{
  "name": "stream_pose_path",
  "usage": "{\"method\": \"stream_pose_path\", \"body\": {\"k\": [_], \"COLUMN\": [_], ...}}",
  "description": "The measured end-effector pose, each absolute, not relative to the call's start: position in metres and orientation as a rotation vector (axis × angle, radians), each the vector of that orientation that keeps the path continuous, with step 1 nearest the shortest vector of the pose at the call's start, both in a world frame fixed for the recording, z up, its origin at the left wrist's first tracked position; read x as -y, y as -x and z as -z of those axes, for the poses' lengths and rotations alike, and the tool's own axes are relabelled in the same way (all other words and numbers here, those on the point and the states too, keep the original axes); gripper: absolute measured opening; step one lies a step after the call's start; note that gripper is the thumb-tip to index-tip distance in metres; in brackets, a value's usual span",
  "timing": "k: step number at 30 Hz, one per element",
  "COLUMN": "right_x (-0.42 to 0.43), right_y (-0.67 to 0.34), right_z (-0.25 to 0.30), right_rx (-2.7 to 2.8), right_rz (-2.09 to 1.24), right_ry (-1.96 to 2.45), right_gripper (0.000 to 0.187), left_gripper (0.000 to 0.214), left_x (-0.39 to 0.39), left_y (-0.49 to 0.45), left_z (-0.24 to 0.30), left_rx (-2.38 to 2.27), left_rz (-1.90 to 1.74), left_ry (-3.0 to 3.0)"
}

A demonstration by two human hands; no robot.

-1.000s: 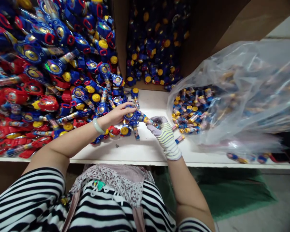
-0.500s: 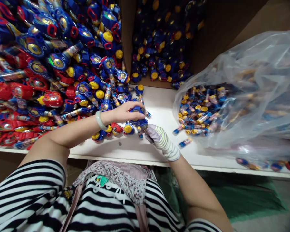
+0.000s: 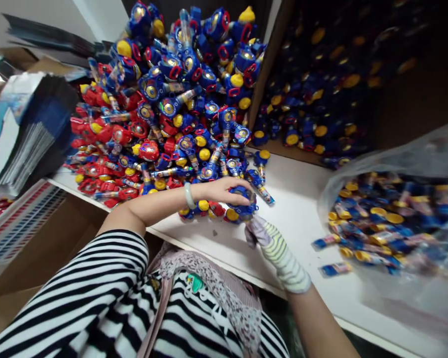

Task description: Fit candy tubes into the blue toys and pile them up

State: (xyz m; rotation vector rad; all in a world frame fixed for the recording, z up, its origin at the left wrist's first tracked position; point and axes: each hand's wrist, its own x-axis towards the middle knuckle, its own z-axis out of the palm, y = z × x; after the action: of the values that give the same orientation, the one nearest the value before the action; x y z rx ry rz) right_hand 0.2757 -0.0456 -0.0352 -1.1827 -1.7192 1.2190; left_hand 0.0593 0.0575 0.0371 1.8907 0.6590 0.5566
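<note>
My left hand (image 3: 224,191), bare and with a pale bangle at the wrist, is wrapped over a blue toy (image 3: 242,200) just above the white table. My right hand (image 3: 263,234) wears a striped glove, and its fingertips are pinched at the toy's lower right end. A small clear tube seems to lie between them, mostly hidden by the glove. Left of the hands rises a heap of blue toys (image 3: 189,64) and red toys (image 3: 121,134), many with picture-printed tubes attached. One blue toy with a tube (image 3: 261,186) lies just beyond my fingers.
A clear plastic bag (image 3: 324,194) of small blue and yellow tubes (image 3: 381,219) opens toward me on the right. Two loose tubes (image 3: 335,269) lie before it. A cardboard box (image 3: 263,79) of blue toys stands behind. Stacked dark packaging (image 3: 41,134) is at the left.
The view has swung left, so the table and heap appear farther right and the stacked packaging shows. Both hands stay together at the blue toy, the glove at its lower end.
</note>
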Motion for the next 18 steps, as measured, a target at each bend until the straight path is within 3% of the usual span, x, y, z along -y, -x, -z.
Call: {"method": "stream_pose_path", "body": {"k": [3,5,11,16,18], "right_x": [0.04,0.038,0.049,0.073,0.079], "right_y": [-0.301,-0.328,-0.388,-0.434,-0.445], "right_z": [0.038,0.047,0.074,0.077,0.076], "right_rx": [1.7,1.639,1.796,1.952,2.114], "right_rz": [-0.956,-0.752,-0.605,-0.511,-0.496], "right_ry": [1.332,1.525,1.71,1.938,2.09], "right_gripper": [0.067,0.067,0.045,0.036,0.043], "left_gripper": [0.034,0.035,0.043,0.028,0.025], "left_x": [-0.065,-0.069,-0.059,-0.061,-0.079], "left_y": [-0.01,0.027,0.094,0.054,0.002], "left_z": [-0.059,-0.065,-0.033,-0.043,-0.057], "left_rx": [-0.846,-1.034,-1.068,-0.971,-0.932], "left_rz": [-0.809,-0.892,-0.291,-0.519,-0.584], "left_ry": [-2.063,-2.248,-2.695,-2.802,-2.763]}}
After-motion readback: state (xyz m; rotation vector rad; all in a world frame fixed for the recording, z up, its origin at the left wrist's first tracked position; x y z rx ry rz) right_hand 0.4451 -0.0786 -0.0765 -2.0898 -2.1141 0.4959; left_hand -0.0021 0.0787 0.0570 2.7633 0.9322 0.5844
